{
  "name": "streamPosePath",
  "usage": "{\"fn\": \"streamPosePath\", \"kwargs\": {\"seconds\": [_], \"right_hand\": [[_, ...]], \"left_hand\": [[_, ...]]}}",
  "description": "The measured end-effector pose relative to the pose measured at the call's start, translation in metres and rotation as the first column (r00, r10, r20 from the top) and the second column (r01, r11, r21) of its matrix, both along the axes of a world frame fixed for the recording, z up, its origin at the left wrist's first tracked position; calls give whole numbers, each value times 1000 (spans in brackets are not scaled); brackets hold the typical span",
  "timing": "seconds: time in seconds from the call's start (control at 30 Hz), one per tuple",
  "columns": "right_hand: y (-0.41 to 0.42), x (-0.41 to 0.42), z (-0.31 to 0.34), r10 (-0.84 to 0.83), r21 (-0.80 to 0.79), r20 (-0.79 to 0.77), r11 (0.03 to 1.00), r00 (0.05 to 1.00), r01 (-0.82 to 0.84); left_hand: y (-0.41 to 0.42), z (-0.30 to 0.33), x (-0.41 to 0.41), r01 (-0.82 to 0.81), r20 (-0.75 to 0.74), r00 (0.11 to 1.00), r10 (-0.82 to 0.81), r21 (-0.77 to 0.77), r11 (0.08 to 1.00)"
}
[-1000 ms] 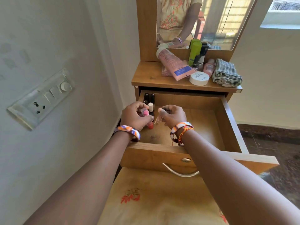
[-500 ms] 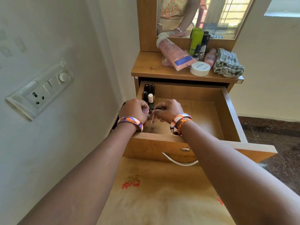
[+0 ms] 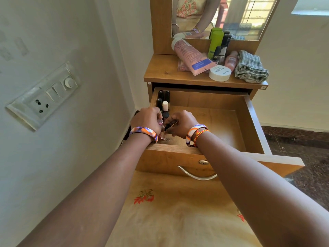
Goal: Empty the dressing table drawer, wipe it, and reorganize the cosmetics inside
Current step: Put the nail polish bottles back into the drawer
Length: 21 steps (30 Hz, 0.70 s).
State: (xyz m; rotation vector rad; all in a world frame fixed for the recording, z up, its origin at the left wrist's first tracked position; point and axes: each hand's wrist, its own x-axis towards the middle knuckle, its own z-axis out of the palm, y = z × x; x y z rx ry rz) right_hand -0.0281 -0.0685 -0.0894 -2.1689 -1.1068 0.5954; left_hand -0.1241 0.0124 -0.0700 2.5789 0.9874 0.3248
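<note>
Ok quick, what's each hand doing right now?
Left hand: holding a small pink-capped bottle over the drawer.
Right hand: pinching a thin dark-tipped item; what it is cannot be told.

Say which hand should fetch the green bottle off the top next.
Probably the right hand: the green bottle stands on the right half of the top, on that hand's side. The left hand would have to cross over. Both hands hold small bottles now, so it must set its one down first.
</note>
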Motion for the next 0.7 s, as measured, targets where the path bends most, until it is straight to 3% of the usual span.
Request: {"fn": "streamPosePath", "kwargs": {"seconds": [0.7], "right_hand": [[3, -7, 2, 75, -63, 92, 996, 993, -70]], "left_hand": [[0, -1, -1, 36, -80, 996, -35, 19, 999]]}}
